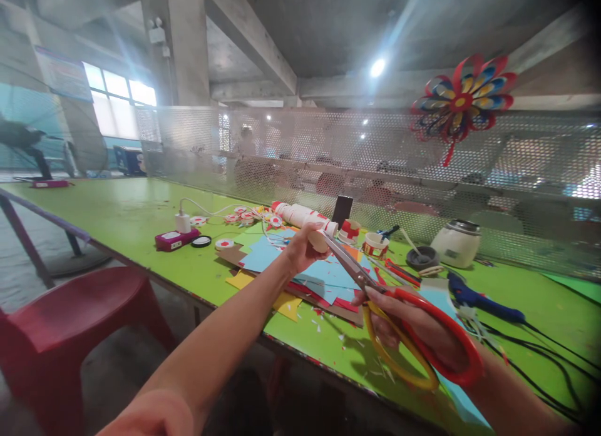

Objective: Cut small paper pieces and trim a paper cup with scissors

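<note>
My left hand (pixel 304 249) is closed on a small, tan, rounded piece of card (pixel 318 241), pinched at its edge above the paper pile. My right hand (pixel 399 317) grips large scissors (pixel 350 264) with one red and one yellow handle loop, fingers through the loops. The blades point up and left, and their tips reach the card's right edge; I cannot tell whether they touch it. Light blue paper sheets (pixel 265 253) lie beneath, on brown cardboard, with yellow paper (pixel 287 304) below. Paper scraps are scattered on the green table (pixel 319 348).
A blue glue gun (pixel 486 300) with black cables lies at right, near a white jar (pixel 455 243). Behind the pile are a white roll (pixel 303 216) and a phone (pixel 342 211). A power strip (pixel 177 238) sits left; a red chair (pixel 89 304) stands by the table.
</note>
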Action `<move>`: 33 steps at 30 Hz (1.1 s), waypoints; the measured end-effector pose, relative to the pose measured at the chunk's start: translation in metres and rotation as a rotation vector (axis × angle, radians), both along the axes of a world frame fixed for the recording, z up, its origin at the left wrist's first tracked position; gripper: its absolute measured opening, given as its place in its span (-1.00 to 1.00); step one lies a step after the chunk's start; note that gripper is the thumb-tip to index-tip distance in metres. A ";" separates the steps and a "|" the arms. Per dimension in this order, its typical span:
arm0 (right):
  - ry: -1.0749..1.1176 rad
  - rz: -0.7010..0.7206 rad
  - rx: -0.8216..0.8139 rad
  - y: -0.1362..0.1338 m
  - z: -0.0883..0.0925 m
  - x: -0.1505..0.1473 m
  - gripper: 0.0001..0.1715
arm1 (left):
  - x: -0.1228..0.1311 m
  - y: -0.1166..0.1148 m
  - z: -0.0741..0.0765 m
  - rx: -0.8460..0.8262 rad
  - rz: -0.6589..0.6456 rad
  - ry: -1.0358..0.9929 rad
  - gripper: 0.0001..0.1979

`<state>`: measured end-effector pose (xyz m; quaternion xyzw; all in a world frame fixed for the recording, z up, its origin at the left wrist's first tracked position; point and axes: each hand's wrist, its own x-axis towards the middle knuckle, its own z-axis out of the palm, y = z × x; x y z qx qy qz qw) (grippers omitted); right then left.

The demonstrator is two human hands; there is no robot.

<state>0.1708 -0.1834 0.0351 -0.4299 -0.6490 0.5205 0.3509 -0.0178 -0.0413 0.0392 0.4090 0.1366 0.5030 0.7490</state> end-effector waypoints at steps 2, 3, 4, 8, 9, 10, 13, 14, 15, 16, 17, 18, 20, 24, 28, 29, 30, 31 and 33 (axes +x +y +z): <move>0.042 0.001 -0.045 0.001 -0.002 0.002 -0.60 | 0.000 0.000 0.000 -0.003 -0.002 -0.002 -0.82; 0.056 0.001 -0.060 0.002 -0.003 0.002 -0.61 | 0.000 0.000 0.000 -0.005 -0.004 -0.003 -0.82; 0.065 0.000 -0.070 0.002 -0.003 0.003 -0.61 | 0.000 0.000 0.000 -0.006 -0.006 -0.005 -0.82; 0.067 -0.010 -0.059 0.002 -0.001 0.001 -0.60 | 0.000 -0.003 0.001 -0.007 -0.023 -0.015 -0.83; 0.061 -0.014 -0.043 0.001 -0.001 0.000 -0.60 | 0.000 -0.003 0.001 -0.006 -0.029 -0.016 -0.83; 0.052 -0.019 -0.025 0.000 0.000 -0.001 -0.60 | 0.000 -0.003 0.001 -0.005 -0.034 -0.016 -0.83; 0.007 -0.036 0.029 -0.002 0.000 -0.003 -0.60 | 0.000 -0.004 0.001 0.004 -0.056 -0.009 -0.81; -0.012 -0.040 0.045 -0.002 0.001 -0.003 -0.60 | 0.000 -0.004 0.001 0.008 -0.063 -0.007 -0.80; -0.032 -0.043 0.062 -0.002 0.001 -0.003 -0.59 | 0.000 -0.004 0.001 0.012 -0.070 -0.006 -0.80; -0.052 -0.044 0.077 -0.002 0.001 -0.002 -0.59 | 0.000 -0.003 0.000 0.015 -0.075 -0.005 -0.79; -0.072 -0.044 0.093 -0.002 0.002 -0.002 -0.58 | 0.000 -0.003 0.000 0.017 -0.078 -0.003 -0.79; -0.092 -0.043 0.109 -0.001 0.002 -0.002 -0.56 | 0.000 -0.003 0.000 0.018 -0.080 0.000 -0.79; -0.130 -0.042 0.137 -0.001 0.004 -0.001 -0.53 | 0.000 -0.003 0.000 0.015 -0.078 0.008 -0.79; -0.201 -0.045 0.185 -0.002 0.005 0.000 -0.56 | 0.000 -0.003 0.000 0.014 -0.063 0.016 -0.79; -0.258 -0.046 0.222 -0.002 0.005 0.001 -0.52 | 0.000 -0.002 0.000 0.022 -0.048 0.028 -0.79; -0.271 -0.046 0.230 -0.002 0.005 0.001 -0.51 | 0.000 -0.001 -0.001 0.025 -0.044 0.034 -0.79; -0.282 -0.047 0.237 -0.002 0.005 0.001 -0.49 | 0.000 0.000 -0.001 0.030 -0.040 0.041 -0.79; -0.294 -0.048 0.244 -0.001 0.005 0.001 -0.49 | 0.000 0.001 -0.001 0.036 -0.034 0.048 -0.79; -0.317 -0.053 0.263 0.000 0.005 0.002 -0.52 | 0.000 0.003 -0.002 0.047 -0.013 0.064 -0.78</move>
